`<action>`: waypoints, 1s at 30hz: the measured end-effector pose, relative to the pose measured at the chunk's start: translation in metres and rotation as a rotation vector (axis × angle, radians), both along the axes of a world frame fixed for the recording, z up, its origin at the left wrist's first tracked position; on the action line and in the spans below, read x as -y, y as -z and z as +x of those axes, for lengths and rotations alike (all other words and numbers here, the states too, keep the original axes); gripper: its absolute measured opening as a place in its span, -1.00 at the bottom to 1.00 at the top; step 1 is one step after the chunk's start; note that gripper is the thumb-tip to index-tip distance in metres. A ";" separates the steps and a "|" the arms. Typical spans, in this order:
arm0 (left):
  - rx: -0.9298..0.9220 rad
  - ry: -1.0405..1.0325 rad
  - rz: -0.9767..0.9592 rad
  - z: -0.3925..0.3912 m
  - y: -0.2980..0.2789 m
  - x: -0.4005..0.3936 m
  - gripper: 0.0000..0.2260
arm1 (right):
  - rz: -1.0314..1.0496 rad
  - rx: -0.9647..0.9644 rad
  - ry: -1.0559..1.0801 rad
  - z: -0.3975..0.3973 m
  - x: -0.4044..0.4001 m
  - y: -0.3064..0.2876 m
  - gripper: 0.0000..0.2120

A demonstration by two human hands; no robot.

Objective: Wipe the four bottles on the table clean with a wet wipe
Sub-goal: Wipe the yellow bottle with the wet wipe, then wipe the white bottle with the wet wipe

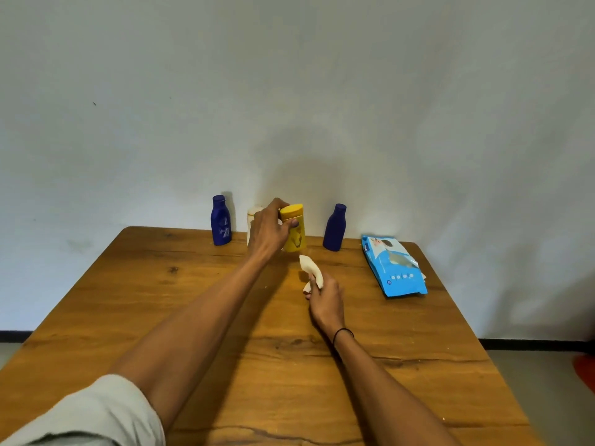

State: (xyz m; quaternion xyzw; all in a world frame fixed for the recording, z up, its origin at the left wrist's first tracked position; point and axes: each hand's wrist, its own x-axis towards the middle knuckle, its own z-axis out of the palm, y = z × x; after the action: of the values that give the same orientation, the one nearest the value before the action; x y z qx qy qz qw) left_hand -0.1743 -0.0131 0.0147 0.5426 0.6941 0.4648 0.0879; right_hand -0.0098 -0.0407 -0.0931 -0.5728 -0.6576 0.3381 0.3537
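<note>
1. Head view: four bottles are counted along the far edge of the wooden surface (161, 317), near the wall.
2. Two of them are dark blue: one blue bottle (221, 220) stands upright well to the left of the left hand's fingers, and a second blue bottle (335, 227) stands upright to the right of them.
3. One yellow bottle (293, 231) is gripped by the left hand (269, 231); the fingers (279, 204) are curled around its upper part by the cap, and the thumb is pressed against its front.
4. Whether the yellow bottle's base rests on the surface or is raised just above it cannot be told.
5. One white bottle (252, 217) is seen just behind the left hand, mostly hidden by it.
6. One wet wipe (310, 268), crumpled and white, is held in the right hand (325, 300); its fingers are closed around the wipe's lower part, and the free end sticks up beyond them, towards the yellow bottle, just short of it.
7. One blue wipes packet (394, 268) lies flat on the surface, well to the right of the right hand's fingers.
8. One dark band (343, 333) is worn on the right wrist, and one pale sleeve (96, 413) covers the left upper arm.
</note>
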 end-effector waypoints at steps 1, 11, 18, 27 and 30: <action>-0.030 0.006 -0.007 -0.001 -0.001 -0.010 -0.61 | 0.008 0.022 -0.003 -0.003 -0.006 -0.001 -0.67; -0.122 0.014 -0.126 -0.013 0.012 -0.072 -0.62 | 0.062 0.120 -0.059 -0.006 -0.026 0.005 -0.60; -0.217 0.055 -0.181 -0.009 0.019 -0.090 -0.64 | 0.098 0.104 -0.056 -0.005 -0.029 0.009 -0.61; -0.357 0.097 -0.223 -0.001 0.020 -0.100 -0.58 | 0.122 0.120 -0.059 -0.004 -0.030 0.007 -0.59; -0.376 0.082 -0.225 -0.004 0.023 -0.099 -0.55 | 0.128 0.117 -0.056 -0.004 -0.029 0.005 -0.61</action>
State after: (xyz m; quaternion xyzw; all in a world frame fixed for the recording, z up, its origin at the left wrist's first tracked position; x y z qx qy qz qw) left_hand -0.1786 0.0858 -0.0079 0.6341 0.7233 0.2710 0.0357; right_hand -0.0141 -0.0119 -0.0982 -0.5492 -0.7132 0.2712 0.3409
